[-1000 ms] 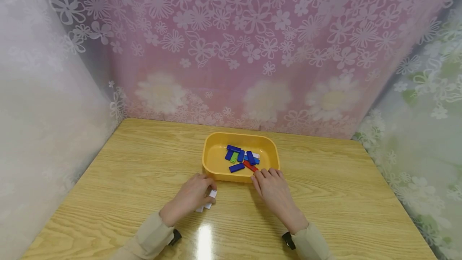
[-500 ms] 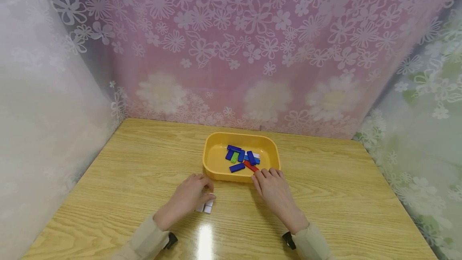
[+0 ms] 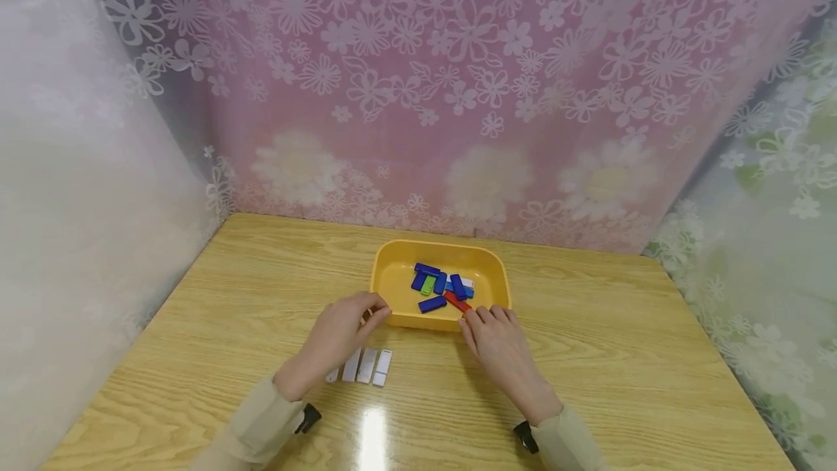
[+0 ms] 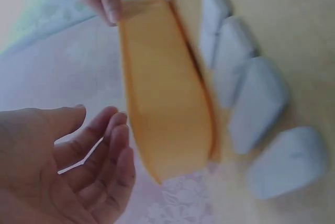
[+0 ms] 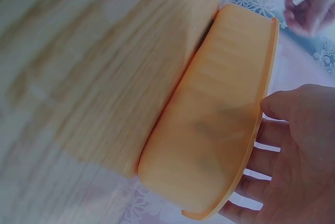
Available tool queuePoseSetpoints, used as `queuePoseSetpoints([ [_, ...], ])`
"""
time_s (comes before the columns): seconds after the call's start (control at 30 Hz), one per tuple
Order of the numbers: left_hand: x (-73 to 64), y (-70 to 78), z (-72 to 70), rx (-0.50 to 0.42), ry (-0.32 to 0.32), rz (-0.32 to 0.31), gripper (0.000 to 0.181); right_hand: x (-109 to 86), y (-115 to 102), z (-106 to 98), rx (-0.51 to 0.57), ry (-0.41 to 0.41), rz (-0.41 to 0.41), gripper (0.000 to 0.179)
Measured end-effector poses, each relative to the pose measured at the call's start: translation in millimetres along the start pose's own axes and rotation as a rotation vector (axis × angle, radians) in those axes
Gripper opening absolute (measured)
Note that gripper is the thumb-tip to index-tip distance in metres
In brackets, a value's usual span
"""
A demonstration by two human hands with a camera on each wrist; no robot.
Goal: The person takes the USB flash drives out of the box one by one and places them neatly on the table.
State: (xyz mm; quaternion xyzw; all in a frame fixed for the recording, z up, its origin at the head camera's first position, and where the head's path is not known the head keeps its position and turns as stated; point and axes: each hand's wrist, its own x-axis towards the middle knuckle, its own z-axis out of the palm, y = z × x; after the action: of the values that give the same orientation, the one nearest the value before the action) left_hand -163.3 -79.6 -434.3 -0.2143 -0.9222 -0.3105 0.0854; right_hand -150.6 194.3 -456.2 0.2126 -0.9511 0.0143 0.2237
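Note:
My left hand (image 3: 336, 333) hovers at the front left corner of a yellow plastic basin (image 3: 394, 286), fingers loosely bent with nothing between them. In the left wrist view its thumb and fingers stand apart. My right hand (image 3: 498, 351) grips the basin's front right rim, thumb outside and fingers over the edge, as the right wrist view shows. On the table just below my left hand, several small flat white sticks (image 3: 382, 368) with a seam near one end, resembling capped USB sticks, lie side by side in a row. The leftmost is partly hidden by my hand in the head view.
Inside the basin lie several similar sticks: dark blue ones (image 3: 432, 304), a green one (image 3: 428, 286), a red one (image 3: 457, 302), and a white one partly covered. The basin stands on a wood-grain table (image 3: 588, 325). Flowered curtains (image 3: 418, 93) close off the back and sides.
My left hand has let go of the rightmost white stick, leaving it in line with the others, and moved up to the basin's corner. My right hand has kept its grip on the rim.

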Motion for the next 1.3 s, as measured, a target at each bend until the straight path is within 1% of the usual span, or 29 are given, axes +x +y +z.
queuePoseSetpoints([
  [0.1,11.4,6.4,-1.3,-0.017,0.027,0.031,0.012,-0.7,1,1,-0.002,-0.002,0.003,0.019],
  [0.27,32.0,15.7,2.4,0.000,0.036,0.090,0.013,-2.1,1,2,-0.003,-0.010,0.004,0.019],
  [0.47,57.8,23.6,12.2,0.012,-0.007,0.119,0.012,-2.6,2,2,0.003,-0.021,0.010,0.019],
  [0.63,76.5,24.9,26.5,0.013,-0.035,0.133,0.013,-3.3,2,2,-0.001,0.019,-0.017,0.019],
  [0.73,85.1,26.4,34.6,0.021,-0.055,0.111,0.016,-3.6,2,2,0.001,0.043,-0.032,0.019],
  [0.83,91.0,27.5,41.8,0.054,-0.077,0.088,0.016,-3.2,3,3,0.002,0.065,-0.044,0.019],
  [0.9,93.9,27.3,46.4,0.072,-0.109,0.066,0.016,-2.4,3,3,0.001,0.079,-0.051,0.019],
  [1.0,97.5,25.3,53.2,0.087,-0.179,0.039,0.014,-1.2,4,3,0.001,0.091,-0.056,0.018],
  [1.1,99.8,21.6,60.3,0.093,-0.253,0.015,0.012,-0.9,4,3,0.002,0.078,-0.051,0.018],
  [1.13,100.4,20.5,62.2,0.093,-0.270,0.008,0.012,-1.0,4,3,0.002,0.070,-0.047,0.018],
  [1.3,104.4,18.0,67.9,0.071,-0.315,-0.021,0.018,-1.3,3,2,0.001,0.042,-0.028,0.019],
])
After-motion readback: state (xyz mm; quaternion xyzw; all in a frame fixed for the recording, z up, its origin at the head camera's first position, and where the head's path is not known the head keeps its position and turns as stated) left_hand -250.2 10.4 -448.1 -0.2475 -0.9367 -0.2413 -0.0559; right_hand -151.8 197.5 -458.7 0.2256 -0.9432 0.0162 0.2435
